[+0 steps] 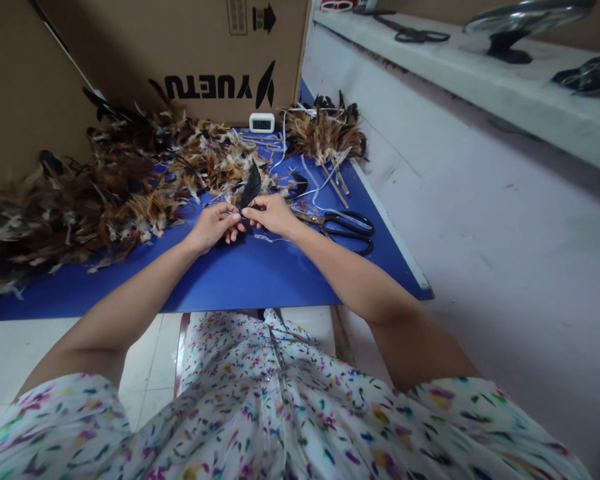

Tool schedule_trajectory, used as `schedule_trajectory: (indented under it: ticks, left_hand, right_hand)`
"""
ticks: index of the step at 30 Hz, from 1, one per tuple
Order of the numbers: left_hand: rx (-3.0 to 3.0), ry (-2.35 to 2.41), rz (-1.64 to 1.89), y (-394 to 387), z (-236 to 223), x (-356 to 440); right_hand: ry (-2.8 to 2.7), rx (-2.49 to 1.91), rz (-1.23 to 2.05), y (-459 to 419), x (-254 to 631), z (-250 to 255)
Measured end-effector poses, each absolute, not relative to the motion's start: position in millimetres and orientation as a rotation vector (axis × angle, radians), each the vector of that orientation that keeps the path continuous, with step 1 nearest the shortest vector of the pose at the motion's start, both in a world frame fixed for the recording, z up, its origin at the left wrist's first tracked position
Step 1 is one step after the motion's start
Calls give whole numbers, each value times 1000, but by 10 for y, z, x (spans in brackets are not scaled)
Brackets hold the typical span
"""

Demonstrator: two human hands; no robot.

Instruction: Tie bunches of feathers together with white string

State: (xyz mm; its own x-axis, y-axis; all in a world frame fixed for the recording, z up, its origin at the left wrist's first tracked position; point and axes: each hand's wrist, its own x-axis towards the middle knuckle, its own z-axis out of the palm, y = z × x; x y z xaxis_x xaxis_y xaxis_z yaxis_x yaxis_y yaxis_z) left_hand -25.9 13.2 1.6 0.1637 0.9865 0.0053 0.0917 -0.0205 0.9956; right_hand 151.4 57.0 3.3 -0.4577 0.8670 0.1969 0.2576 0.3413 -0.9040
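Note:
Over the blue tabletop (220,280), my two hands meet at the base of a dark, glossy feather (251,187) that points up and away. My left hand (217,225) pinches near its lower end, thumb against forefinger. Close beside it, my right hand (270,215) also pinches at the feather's base. A pair of black-handled scissors (347,223) lies just right of my right hand, its blades partly behind the wrist. Brown, white and black feathers (115,200) are heaped beyond and left of my hands. A thin white ribbon (316,190) trails across the table.
A feather bundle (325,130) with sticks (336,183) lies at the back right. Near it stands a small white digital clock (262,123). A large cardboard box (180,53) closes off the back. Along the right wall, a ledge (460,60) holds another pair of scissors (423,35).

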Motion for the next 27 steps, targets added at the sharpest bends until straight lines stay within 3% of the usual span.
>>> schedule_trajectory:
  ticks: [13,20,27]
  left_hand:
    - [1834,1429,1162,100,56,-304]
    - [1493,1395,1427,282,28,-486]
    - [1249,1311,1483,287,71,-473]
  right_hand:
    - [-1641,-1014,1319,574,1477,135]
    - [-1842,-1141,678,832,1713,63]
    - [-2324,-1187,294,763,1682,3]
